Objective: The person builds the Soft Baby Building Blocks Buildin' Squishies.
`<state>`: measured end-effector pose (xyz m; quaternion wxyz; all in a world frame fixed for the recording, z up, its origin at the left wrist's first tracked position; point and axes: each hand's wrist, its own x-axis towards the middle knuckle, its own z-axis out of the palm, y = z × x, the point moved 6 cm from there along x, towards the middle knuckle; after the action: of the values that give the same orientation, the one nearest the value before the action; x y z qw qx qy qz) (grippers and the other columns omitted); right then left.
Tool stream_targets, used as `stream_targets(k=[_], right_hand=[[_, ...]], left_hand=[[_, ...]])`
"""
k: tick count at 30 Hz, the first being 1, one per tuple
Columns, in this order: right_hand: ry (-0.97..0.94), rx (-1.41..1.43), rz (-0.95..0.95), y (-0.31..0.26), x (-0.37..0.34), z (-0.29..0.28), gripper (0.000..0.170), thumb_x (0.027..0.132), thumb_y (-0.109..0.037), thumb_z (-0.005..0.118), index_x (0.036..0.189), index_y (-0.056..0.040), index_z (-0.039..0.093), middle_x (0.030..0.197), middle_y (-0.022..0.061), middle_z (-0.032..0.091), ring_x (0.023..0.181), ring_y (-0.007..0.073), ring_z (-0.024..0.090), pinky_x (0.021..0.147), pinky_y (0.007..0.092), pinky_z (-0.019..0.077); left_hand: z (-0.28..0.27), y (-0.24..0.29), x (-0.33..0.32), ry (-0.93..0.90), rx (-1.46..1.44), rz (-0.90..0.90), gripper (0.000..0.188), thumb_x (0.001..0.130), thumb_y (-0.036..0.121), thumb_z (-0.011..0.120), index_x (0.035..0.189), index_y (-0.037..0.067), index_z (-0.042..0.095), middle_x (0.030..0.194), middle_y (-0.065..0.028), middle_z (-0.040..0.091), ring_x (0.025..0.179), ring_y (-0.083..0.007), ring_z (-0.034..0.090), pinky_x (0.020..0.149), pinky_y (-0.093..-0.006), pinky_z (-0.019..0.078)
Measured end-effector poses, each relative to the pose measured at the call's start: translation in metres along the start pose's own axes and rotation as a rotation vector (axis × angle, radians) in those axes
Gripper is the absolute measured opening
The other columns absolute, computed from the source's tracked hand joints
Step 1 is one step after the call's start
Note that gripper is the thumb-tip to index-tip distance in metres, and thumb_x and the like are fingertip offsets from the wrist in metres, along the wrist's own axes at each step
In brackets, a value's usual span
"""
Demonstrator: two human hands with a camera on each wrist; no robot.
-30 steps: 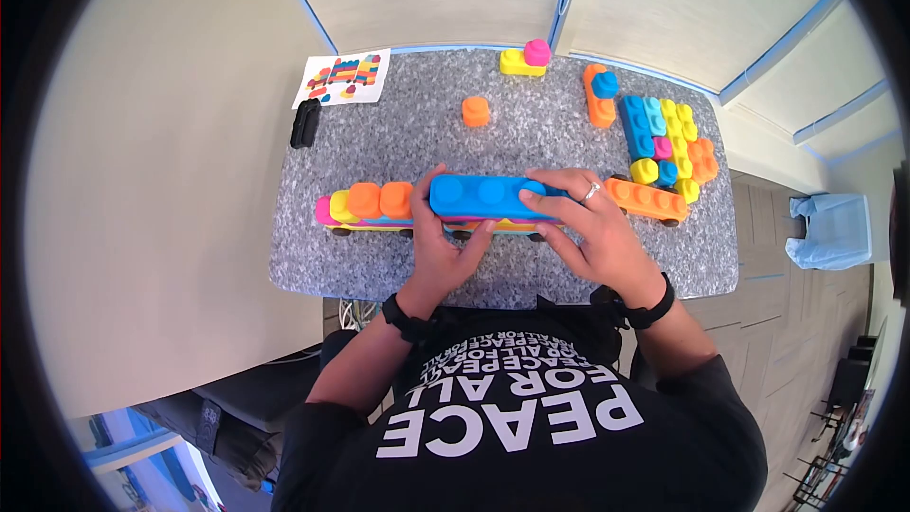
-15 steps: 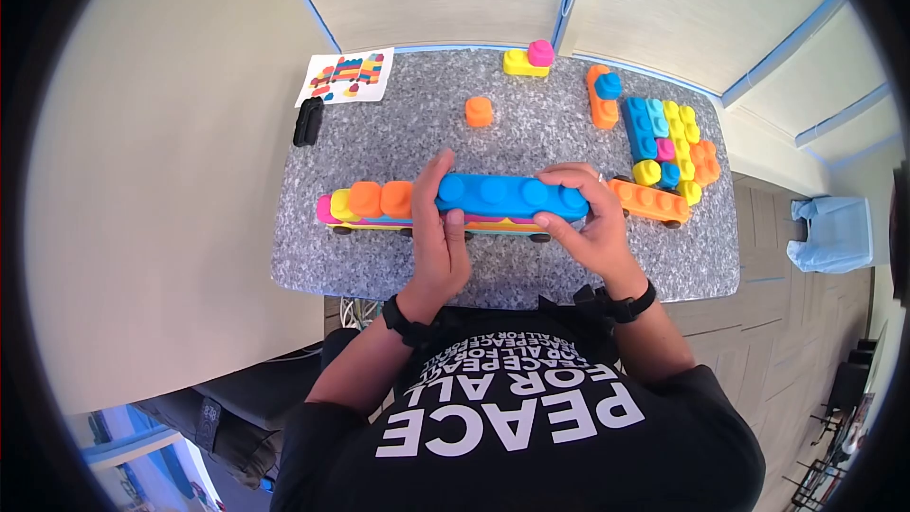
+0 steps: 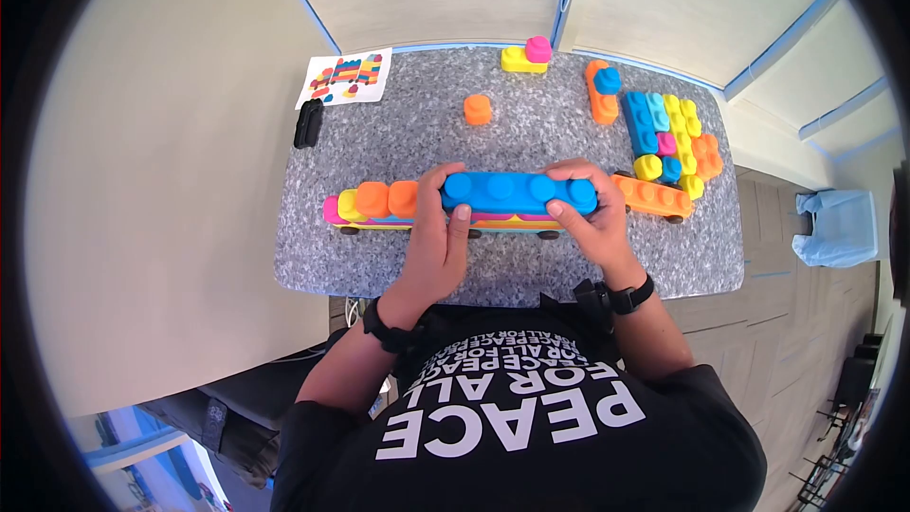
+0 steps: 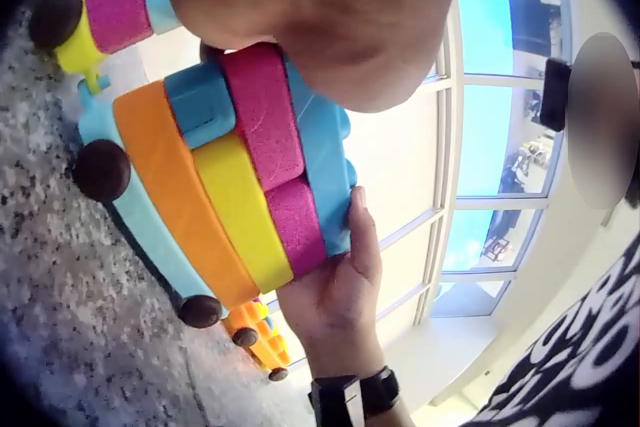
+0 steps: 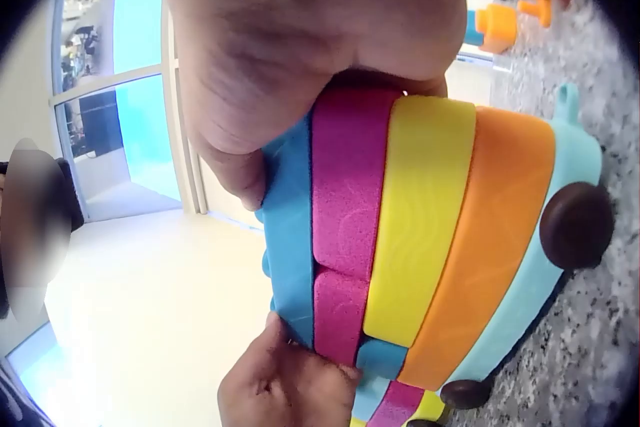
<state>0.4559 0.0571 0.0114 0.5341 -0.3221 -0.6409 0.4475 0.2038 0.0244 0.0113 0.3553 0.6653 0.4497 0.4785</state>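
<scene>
Head view: the stack [image 3: 517,219] stands at the near middle of the table [image 3: 408,137], between the left car [image 3: 373,200] and the orange car [image 3: 651,196].
Stack: light-blue base [image 5: 516,311] on dark wheels [image 5: 577,227], orange layer [image 5: 500,212], yellow layer [image 5: 425,217] with a small blue block [image 4: 200,102] at its left end, pink blocks [image 5: 350,182], then the blue bar [image 3: 521,192] on top, four knobs up.
Left hand [image 3: 441,239]: part-closed, my fingers and thumb gripping the bar's left end.
Right hand [image 3: 597,220]: curled round the bar's right end, my thumb at its near edge.
Block marks: faint moulded lines on pink and yellow, too faint for me to read.
Shirt [image 3: 517,408]: PEACE FOR ALL in white, repeated in smaller lines.
Sheet [image 3: 344,78]: far left, printed with a block train.
</scene>
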Motion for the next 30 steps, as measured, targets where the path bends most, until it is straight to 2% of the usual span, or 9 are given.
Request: stream_targets(k=[2,5,8,11,15,18,21,24,30], right_hand=[[0.003,-0.011,-0.011,-0.001,0.000,-0.002,0.035,0.102,-0.004,0.088,0.134,-0.0040,0.074,0.134,0.0116,0.076,0.127,0.0223,0.072,0.111,0.0390,0.0559],[-0.001,-0.025,-0.017,-0.001,-0.001,-0.003,0.036,0.101,-0.004,0.088,0.134,-0.0043,0.074,0.133,0.0108,0.076,0.126,0.0212,0.072,0.110,0.0384,0.0558],[-0.003,-0.027,0.006,0.002,-0.001,-0.003,0.036,0.101,-0.004,0.088,0.134,-0.0045,0.075,0.133,0.0101,0.076,0.125,0.0202,0.072,0.110,0.0374,0.0558],[-0.002,-0.023,0.003,0.001,-0.001,-0.001,0.036,0.101,-0.003,0.088,0.134,-0.0044,0.074,0.133,0.0097,0.076,0.125,0.0195,0.072,0.109,0.0366,0.0559],[0.001,-0.011,0.000,-0.002,0.000,0.001,0.035,0.102,-0.003,0.088,0.134,-0.0038,0.074,0.133,0.0098,0.075,0.125,0.0193,0.071,0.108,0.0363,0.0558],[0.006,-0.013,-0.017,-0.002,-0.001,0.002,0.034,0.103,-0.004,0.086,0.135,-0.0038,0.073,0.132,0.0101,0.075,0.125,0.0194,0.071,0.109,0.0367,0.0553],[0.008,-0.024,-0.034,-0.003,-0.002,0.003,0.033,0.105,-0.004,0.084,0.136,-0.0039,0.072,0.132,0.0104,0.074,0.125,0.0199,0.070,0.109,0.0372,0.0545],[0.008,-0.038,-0.052,-0.003,-0.002,0.003,0.031,0.107,-0.005,0.081,0.136,-0.0038,0.071,0.131,0.0109,0.074,0.124,0.0207,0.070,0.109,0.0377,0.0541],[-0.006,-0.043,-0.092,-0.003,0.000,0.004,0.029,0.108,-0.004,0.079,0.136,-0.0035,0.071,0.130,0.0110,0.073,0.122,0.0215,0.070,0.108,0.0379,0.0539]], left_hand=[[-0.003,0.001,0.000,-0.049,-0.045,-0.089,0.047,0.122,0.015,0.054,0.165,-0.003,0.044,0.160,-0.0256,0.054,0.150,-0.0384,0.056,0.128,-0.0483,0.0425],[-0.020,0.041,0.011,-0.128,0.263,0.047,0.046,0.120,0.012,0.060,0.164,0.001,0.052,0.157,-0.0213,0.061,0.142,-0.0330,0.064,0.124,-0.0467,0.0475],[-0.046,0.070,0.041,-0.151,0.383,0.168,0.044,0.116,0.012,0.066,0.158,0.000,0.060,0.159,-0.0192,0.063,0.146,-0.0365,0.063,0.125,-0.0485,0.0489],[-0.061,0.119,0.097,-0.360,0.494,0.338,0.043,0.114,0.015,0.071,0.154,0.001,0.064,0.160,-0.0159,0.064,0.148,-0.0368,0.063,0.125,-0.0500,0.0506],[-0.042,0.077,0.180,-0.726,0.550,0.262,0.047,0.106,0.015,0.081,0.151,0.006,0.069,0.158,-0.0136,0.066,0.149,-0.0366,0.062,0.123,-0.0495,0.0522],[-0.018,-0.007,0.222,-0.979,0.790,0.285,0.058,0.097,0.009,0.090,0.152,0.013,0.073,0.162,-0.0130,0.064,0.152,-0.0371,0.061,0.122,-0.0508,0.0532],[0.007,-0.050,0.237,-1.118,0.869,0.120,0.055,0.094,0.008,0.090,0.147,0.019,0.079,0.149,-0.0135,0.076,0.139,-0.0395,0.072,0.113,-0.0511,0.0580],[0.023,-0.079,0.242,-1.159,0.886,-0.049,0.051,0.091,0.008,0.094,0.141,0.012,0.083,0.146,-0.0174,0.077,0.138,-0.0401,0.072,0.113,-0.0518,0.0579],[0.028,-0.088,0.230,-1.192,1.050,-0.118,0.031,0.090,0.019,0.095,0.115,0.004,0.084,0.119,-0.0190,0.084,0.119,-0.0418,0.079,0.098,-0.0546,0.0609]])
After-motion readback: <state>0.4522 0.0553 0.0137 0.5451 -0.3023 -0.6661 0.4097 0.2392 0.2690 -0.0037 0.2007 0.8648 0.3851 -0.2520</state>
